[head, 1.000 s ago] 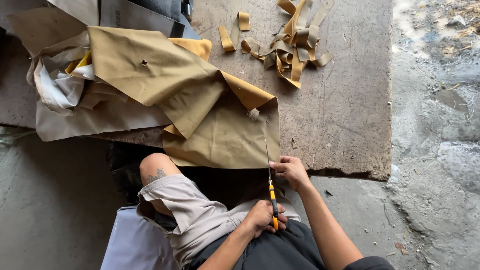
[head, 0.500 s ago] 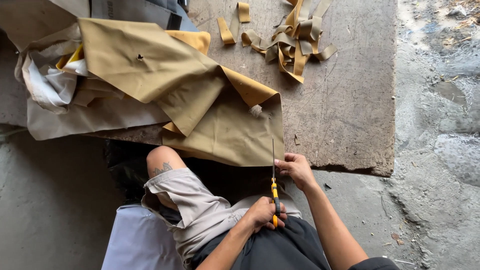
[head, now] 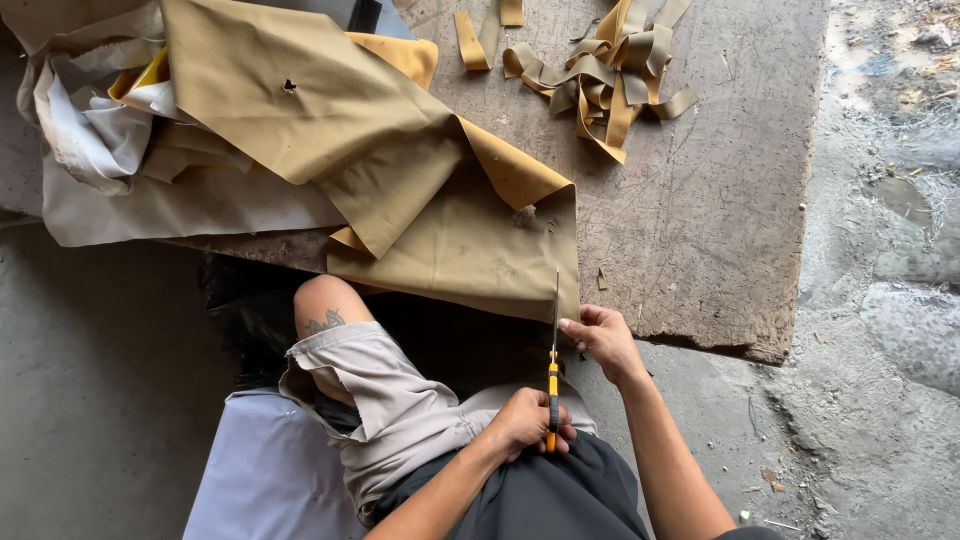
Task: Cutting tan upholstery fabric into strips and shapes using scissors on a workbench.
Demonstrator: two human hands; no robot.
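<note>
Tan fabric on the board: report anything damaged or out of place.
The tan fabric has a small ragged hole in its upper fold. It lies crumpled, and one corner overhangs the wooden board, where the scissors meet it. Cut strips lie tangled at the far end.

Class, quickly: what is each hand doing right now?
Left hand: closed around the scissors handles.
Right hand: pinching the tan fabric edge.

Scissors (head: 553,360) are gripped by the left hand (head: 530,422), blades pointed at the tan cloth (head: 470,240); its edge is pinched by the right hand (head: 600,335). Strips (head: 600,60) are piled on the board (head: 720,200).
</note>
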